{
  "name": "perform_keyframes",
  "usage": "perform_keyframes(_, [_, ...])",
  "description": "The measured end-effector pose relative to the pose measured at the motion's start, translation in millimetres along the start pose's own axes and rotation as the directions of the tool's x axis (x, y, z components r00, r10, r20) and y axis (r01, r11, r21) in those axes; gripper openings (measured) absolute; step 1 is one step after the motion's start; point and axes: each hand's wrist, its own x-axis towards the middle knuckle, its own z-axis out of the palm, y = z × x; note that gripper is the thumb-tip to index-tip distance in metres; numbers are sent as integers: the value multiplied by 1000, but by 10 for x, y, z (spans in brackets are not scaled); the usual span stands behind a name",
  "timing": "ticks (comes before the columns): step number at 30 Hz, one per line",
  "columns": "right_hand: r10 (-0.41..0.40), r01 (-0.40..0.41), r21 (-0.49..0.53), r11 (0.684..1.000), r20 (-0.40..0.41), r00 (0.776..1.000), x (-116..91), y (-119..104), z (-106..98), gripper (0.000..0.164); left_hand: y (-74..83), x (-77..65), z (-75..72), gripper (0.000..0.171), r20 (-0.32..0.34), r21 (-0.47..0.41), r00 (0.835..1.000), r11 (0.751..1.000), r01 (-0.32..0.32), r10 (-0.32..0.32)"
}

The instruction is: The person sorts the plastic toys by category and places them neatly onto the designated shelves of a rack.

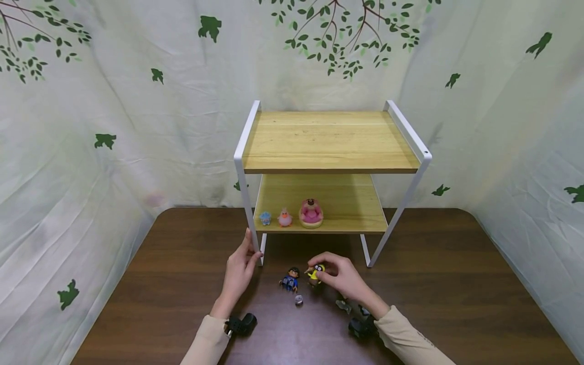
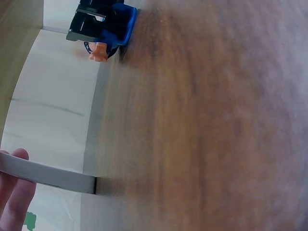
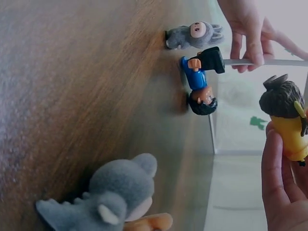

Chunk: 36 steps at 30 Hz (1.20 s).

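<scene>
My right hand (image 1: 343,276) pinches a small yellow-and-brown minion figurine (image 3: 288,139) between thumb and fingers, above the table in front of the shelf unit. With thumb and fingers on either side, my left hand (image 1: 238,268) holds the white front left leg (image 2: 53,174) of the shelf unit. Left of the minion, a dark-haired toy figure (image 1: 290,280) in blue is on the table. Close by stands a small grey furry figurine (image 3: 195,35) with long ears. Near my right wrist lies another grey figurine (image 3: 122,185), partly cut off in the right wrist view.
The two-tier shelf unit has a bare wooden top board (image 1: 328,139). Along the front left of its lower board (image 1: 356,203) stand a blue figurine (image 1: 265,218), a pink figurine (image 1: 285,218) and a pink bear (image 1: 312,215) in a rounded seat. Brown table (image 1: 456,284) surrounds it, with a leaf-printed curtain behind.
</scene>
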Motion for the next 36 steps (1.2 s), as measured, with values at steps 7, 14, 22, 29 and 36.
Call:
perform_keyframes(7, [-8,8,-23,1000,5,1000,0,-256,-39,20,1,2,-1,103,1,-9,1000,1000,-2,2])
perform_keyframes(14, [-13,13,-38,999,-3,1000,-8,-310,-73,21,-2,0,3,102,8,-7,1000,1000,8,-8])
perform_keyframes(22, [-79,78,-51,996,-36,996,-5,-319,-130,20,5,-2,3,99,15,-8,1000,1000,26,-26])
perform_keyframes(29, [-2,3,44,999,-28,1000,-5,-367,-183,21,15,4,5,98,18,-13,999,999,36,-36])
perform_keyframes(36, [-63,65,46,997,-46,997,7,-417,-213,21,17,2,9,98,15,-14,999,999,40,-40])
